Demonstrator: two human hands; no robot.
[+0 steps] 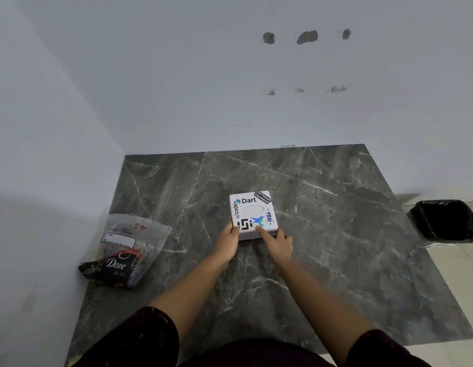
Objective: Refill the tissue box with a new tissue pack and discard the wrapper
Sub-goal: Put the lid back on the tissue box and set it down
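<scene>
A square white tissue box (252, 209) covered in stickers sits on the dark marble tabletop (322, 234), its oval slot facing up. My left hand (228, 241) grips the box's near left corner. My right hand (277, 243) holds the near right corner, with a finger pressed on the lid. A plastic tissue pack (127, 251) with "Dove" printed on it lies at the table's left side, away from both hands.
A bin lined with a black bag (444, 221) stands on the floor beyond the table's right edge. Pale walls close off the far side and the left side of the table.
</scene>
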